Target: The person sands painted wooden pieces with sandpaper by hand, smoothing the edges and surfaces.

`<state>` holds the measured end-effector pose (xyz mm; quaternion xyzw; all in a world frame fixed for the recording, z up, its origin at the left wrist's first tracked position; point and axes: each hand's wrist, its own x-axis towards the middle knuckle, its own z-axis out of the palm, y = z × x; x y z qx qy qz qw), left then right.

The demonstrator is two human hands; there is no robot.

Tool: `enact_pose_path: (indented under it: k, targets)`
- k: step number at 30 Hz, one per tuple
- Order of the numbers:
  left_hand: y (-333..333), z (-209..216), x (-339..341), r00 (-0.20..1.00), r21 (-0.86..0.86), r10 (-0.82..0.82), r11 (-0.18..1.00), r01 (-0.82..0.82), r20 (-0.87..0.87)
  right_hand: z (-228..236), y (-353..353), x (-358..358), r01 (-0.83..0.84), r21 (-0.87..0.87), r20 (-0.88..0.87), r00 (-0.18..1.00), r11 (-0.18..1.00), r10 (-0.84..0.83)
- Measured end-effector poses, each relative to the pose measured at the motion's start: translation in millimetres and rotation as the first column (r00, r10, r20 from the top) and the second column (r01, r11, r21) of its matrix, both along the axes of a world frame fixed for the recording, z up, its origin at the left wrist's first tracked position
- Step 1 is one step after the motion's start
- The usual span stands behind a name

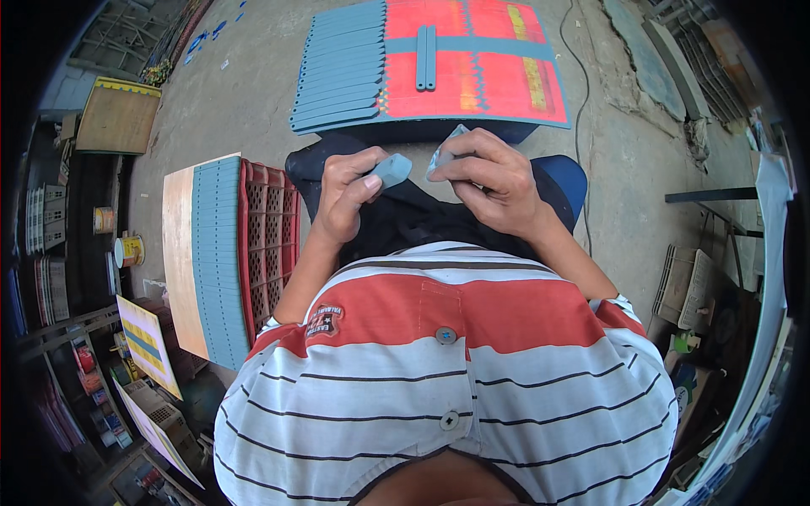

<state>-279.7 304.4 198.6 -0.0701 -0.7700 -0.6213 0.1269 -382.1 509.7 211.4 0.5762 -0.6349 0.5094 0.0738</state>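
My left hand [344, 194] is closed around a blue-grey strip [393, 170], seen nearly end-on with its rounded tip toward my right hand. My right hand [494, 181] pinches a small, thin folded piece [440, 158], grey and whitish like sandpaper. A short gap separates the two things above my lap. Beyond them lies a pink-red board [506, 84] with a grey-blue band across it. Many similar strips [342, 72] lie side by side along its left part. Two more strips [426, 59] rest together near its middle.
At my left, a wooden board [181, 253] carries a row of blue-grey strips [218, 261] beside a red plastic crate [268, 228]. A bucket [128, 251] and shelves stand farther left. A cable [582, 110] runs along the concrete floor at right, near a plastic crate [683, 282].
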Motion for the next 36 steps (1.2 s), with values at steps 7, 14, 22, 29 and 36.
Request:
enact_pose_path:
  k: [7, 14, 22, 29, 36]
  targets:
    - [9.8, 8.6, -3.8, 0.989, -0.091, -0.006, 0.996, 0.020, 0.150, 6.8, -6.2, 5.6, 0.097, -0.112, -0.083, 0.991, 0.989, -0.106]
    - [8.6, 9.0, -2.3, 0.971, -0.117, -0.027, 0.992, 0.056, 0.238, -0.7, -3.1, -3.7, 0.184, -0.097, -0.118, 0.974, 0.978, -0.195]
    - [8.8, 6.7, -3.5, 0.986, -0.035, -0.091, 0.995, 0.096, 0.137, 4.4, -5.4, 1.7, 0.149, -0.103, -0.051, 0.987, 0.983, -0.155]
    - [14.6, 18.0, -3.1, 0.977, -0.264, 0.071, 0.964, -0.016, 0.202, 2.1, -5.9, 0.6, 0.187, -0.049, -0.210, 0.959, 0.981, -0.193]
    - [0.4, 10.6, -0.4, 0.966, 0.090, -0.049, 0.996, 0.027, 0.254, -14.8, 2.0, 1.5, 0.203, 0.057, -0.058, 0.978, 0.978, -0.199]
